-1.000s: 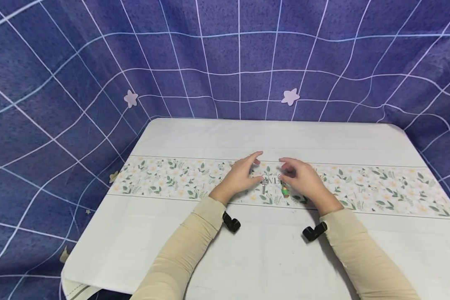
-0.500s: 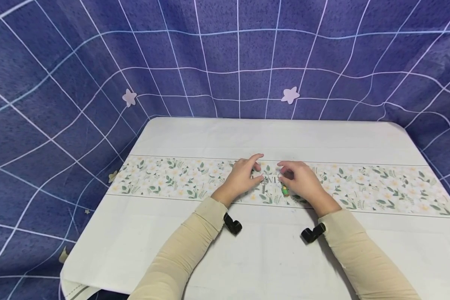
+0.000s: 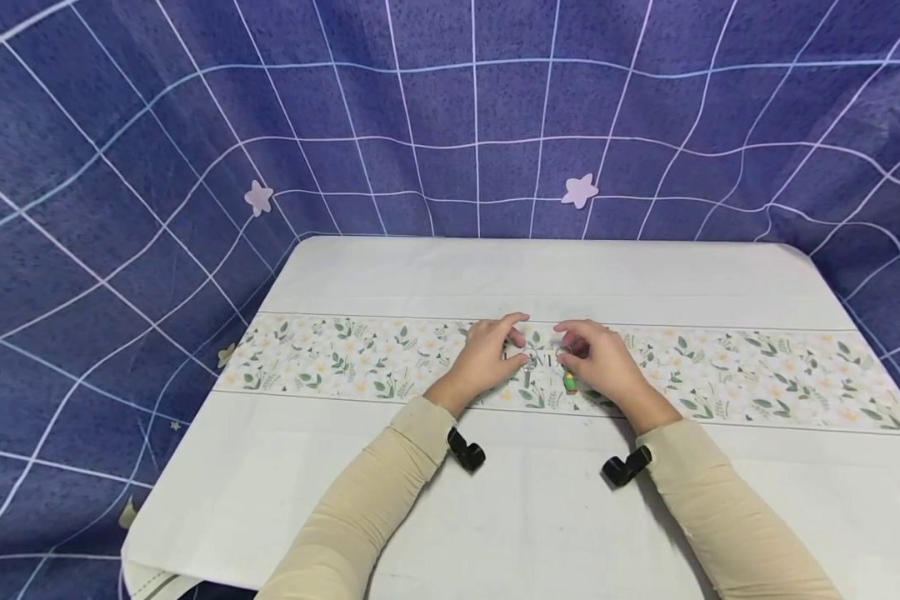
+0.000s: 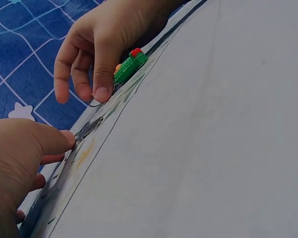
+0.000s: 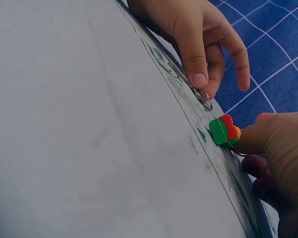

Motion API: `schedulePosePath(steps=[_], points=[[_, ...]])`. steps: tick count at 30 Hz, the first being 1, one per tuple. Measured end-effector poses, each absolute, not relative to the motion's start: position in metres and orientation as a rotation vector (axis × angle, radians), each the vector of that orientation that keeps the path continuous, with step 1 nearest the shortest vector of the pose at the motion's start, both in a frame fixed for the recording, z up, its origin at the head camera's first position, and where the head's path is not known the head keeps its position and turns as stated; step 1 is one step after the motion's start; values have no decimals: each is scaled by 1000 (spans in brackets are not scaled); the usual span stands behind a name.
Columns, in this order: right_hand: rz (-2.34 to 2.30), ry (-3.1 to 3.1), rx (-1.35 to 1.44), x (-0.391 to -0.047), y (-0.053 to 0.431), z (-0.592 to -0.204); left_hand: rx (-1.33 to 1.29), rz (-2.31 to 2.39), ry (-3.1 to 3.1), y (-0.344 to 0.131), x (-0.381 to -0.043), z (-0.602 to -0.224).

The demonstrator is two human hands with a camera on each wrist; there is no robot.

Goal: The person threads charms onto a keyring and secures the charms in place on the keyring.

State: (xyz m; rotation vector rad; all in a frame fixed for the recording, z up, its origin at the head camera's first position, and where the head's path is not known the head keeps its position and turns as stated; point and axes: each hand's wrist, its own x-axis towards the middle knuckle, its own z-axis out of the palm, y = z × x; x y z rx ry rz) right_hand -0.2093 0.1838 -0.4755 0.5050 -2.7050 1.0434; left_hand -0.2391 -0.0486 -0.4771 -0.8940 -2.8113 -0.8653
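My left hand (image 3: 486,352) pinches a small silver key (image 3: 527,377) between thumb and index finger; the key's blade points toward me. In the right wrist view a metal ring (image 5: 207,103) shows at the left fingertips. A short gap to the right, my right hand (image 3: 606,360) pinches a key ring (image 4: 94,103) with a green charm (image 3: 570,382) hanging from it. The charm is blocky, with red and orange parts (image 5: 231,130). Both hands are close over the floral band, thumbs facing each other. The other fingers of each hand are loosely bent.
A floral strip (image 3: 345,358) with dark lettering between the hands runs across the white table (image 3: 525,517). A blue curtain with white grid lines (image 3: 435,108) and pale stars stands behind and at the left. Black wrist mounts (image 3: 465,450) sit on both sleeves.
Both hands stay nearly in place. The left index fingertip has come slightly down toward me, and the right index finger has drawn slightly nearer its thumb.
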Motion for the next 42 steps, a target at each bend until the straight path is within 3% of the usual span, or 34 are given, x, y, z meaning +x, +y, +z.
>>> schedulePosePath(steps=[33,42], points=[[1137,-2638,437,-206,184,-471,-900,-1043,-2760,-40,-236,-471],[1425,-2574,389,-206,185,-474,-883,-1238,-2688,-43,-234,-474]])
